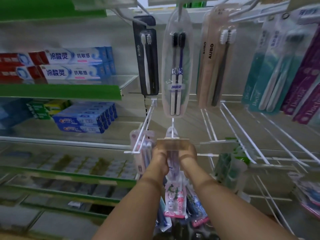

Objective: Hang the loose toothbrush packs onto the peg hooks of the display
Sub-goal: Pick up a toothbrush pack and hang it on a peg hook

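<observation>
A clear toothbrush pack [173,163] hangs on the white centre peg hook [172,129], its top tab threaded on the wire behind a translucent price-tag holder [172,144]. My left hand [160,160] grips the pack's left edge and my right hand [187,157] grips its right edge, just below the holder. Below my wrists, several loose packs with pink and blue cards [174,201] lie in a pile. To the left, another pinkish pack [140,148] hangs on a neighbouring hook.
Hanging packs fill the upper hooks: black [147,56], clear oval [177,66], beige [214,63], teal and purple [280,66]. Bare white wire hooks [242,129] jut out at right. Toothpaste boxes [69,64] sit on green-edged shelves at left.
</observation>
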Demonstrator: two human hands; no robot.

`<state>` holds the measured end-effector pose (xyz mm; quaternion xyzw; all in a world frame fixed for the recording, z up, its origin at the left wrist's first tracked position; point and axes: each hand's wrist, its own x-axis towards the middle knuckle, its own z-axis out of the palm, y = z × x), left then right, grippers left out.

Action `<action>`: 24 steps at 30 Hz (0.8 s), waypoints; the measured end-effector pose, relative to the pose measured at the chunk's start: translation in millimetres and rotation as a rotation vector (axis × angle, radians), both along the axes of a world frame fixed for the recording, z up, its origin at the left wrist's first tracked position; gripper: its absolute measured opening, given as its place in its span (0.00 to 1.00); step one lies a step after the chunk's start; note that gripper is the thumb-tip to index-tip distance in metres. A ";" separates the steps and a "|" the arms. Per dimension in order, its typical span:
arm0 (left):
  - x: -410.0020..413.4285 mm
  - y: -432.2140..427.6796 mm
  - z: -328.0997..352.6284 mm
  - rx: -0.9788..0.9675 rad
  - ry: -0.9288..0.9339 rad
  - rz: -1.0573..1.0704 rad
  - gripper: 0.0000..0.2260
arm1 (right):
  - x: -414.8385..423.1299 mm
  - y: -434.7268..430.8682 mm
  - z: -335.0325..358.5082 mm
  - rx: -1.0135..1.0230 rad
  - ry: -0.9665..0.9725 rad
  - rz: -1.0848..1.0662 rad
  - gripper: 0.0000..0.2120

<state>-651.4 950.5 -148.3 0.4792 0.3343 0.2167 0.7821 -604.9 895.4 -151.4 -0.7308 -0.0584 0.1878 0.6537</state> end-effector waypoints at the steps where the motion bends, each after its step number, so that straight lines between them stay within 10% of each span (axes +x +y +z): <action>1: -4.3 -2.9 -0.9 -0.001 -0.008 0.011 0.11 | -4.6 -5.0 -1.0 -0.033 -0.048 0.037 0.12; 13: -78.7 -47.9 5.2 -0.092 0.080 0.024 0.10 | -57.4 -59.3 6.5 -0.218 -0.314 0.254 0.14; 24: -117.5 -111.4 40.7 0.048 0.036 0.026 0.11 | -84.0 -131.4 34.6 0.018 -0.224 0.147 0.11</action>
